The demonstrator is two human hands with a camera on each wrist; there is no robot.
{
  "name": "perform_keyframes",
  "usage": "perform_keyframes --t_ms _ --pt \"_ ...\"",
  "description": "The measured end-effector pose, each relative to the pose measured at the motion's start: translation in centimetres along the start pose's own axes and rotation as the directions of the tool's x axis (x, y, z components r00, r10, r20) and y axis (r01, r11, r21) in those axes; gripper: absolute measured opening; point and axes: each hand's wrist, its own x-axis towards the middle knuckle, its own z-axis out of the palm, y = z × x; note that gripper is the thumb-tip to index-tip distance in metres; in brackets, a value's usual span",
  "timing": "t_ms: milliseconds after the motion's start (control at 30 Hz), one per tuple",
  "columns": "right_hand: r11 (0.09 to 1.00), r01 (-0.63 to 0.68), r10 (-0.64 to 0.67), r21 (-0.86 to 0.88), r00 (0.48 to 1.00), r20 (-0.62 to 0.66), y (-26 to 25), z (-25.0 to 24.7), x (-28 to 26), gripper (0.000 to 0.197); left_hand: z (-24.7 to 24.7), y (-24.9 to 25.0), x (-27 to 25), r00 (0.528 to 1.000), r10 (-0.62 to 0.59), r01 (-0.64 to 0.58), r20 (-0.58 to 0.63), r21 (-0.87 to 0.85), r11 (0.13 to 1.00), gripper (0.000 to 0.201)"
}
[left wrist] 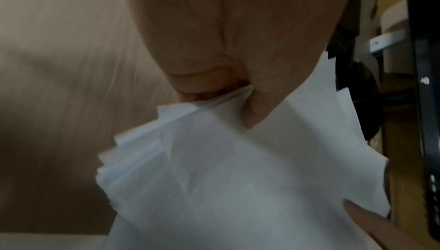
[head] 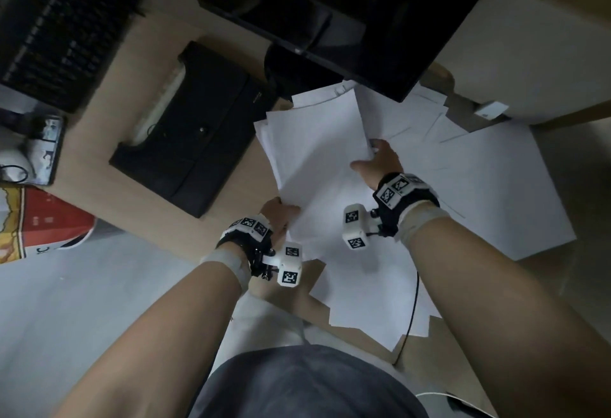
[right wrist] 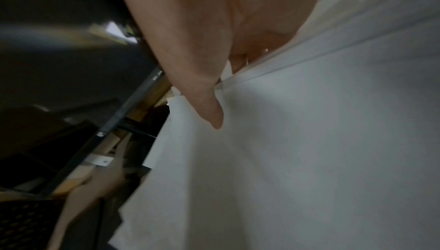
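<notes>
A loose stack of white paper sheets is held above the desk between both hands. My left hand pinches the stack's near left corner, thumb on top; the left wrist view shows the fanned sheet edges caught between thumb and fingers. My right hand grips the stack's right edge, thumb on top and fingers underneath; in the right wrist view the thumb presses on the top sheet. More white sheets lie scattered on the desk beneath and to the right.
A black monitor stands at the back with its base near the papers. A black pouch lies to the left on the wooden desk, a black keyboard at far left. A cable runs under the near sheets.
</notes>
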Motion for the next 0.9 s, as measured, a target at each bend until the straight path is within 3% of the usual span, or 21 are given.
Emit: perform_keyframes --t_ms 133,233,333,600,700,767,833,900 --pt "0.946 -0.221 0.215 -0.236 0.975 -0.048 1.3 0.2 1.0 0.107 0.7 1.4 0.5 0.998 -0.042 0.045 -0.048 0.059 0.997 0.046" --pt "0.919 -0.257 0.238 -0.299 0.966 -0.101 1.6 0.3 1.4 0.105 0.8 3.0 0.6 0.985 -0.012 0.013 -0.171 0.002 1.000 0.046" --pt "0.911 -0.296 0.283 -0.286 0.955 -0.086 1.4 0.0 1.6 0.097 0.7 3.9 0.7 0.967 -0.020 0.012 -0.253 -0.035 0.999 0.060" --pt "0.940 -0.237 0.248 -0.245 0.969 0.017 2.8 1.3 -0.2 0.070 0.3 3.8 0.3 0.965 -0.084 0.076 -0.248 -0.044 0.996 0.060" --pt "0.975 -0.129 0.138 -0.178 0.990 0.035 3.6 1.2 -1.1 0.054 0.2 4.0 0.0 0.975 -0.082 0.077 -0.207 -0.033 0.996 0.051" --pt "0.994 -0.048 0.054 -0.099 0.997 0.057 4.4 1.0 -1.7 0.046 0.1 3.7 0.1 0.975 -0.099 0.093 -0.199 -0.043 0.995 0.068" --pt "0.997 -0.016 0.025 -0.077 0.993 0.117 5.0 1.2 -2.0 0.045 0.2 3.1 -0.1 0.973 -0.119 0.115 -0.200 -0.029 0.993 0.076" --pt "0.997 -0.046 0.057 -0.055 0.977 0.205 5.3 1.8 -2.2 0.060 0.2 2.5 -0.2 0.979 -0.082 0.084 -0.185 0.001 0.996 0.062"
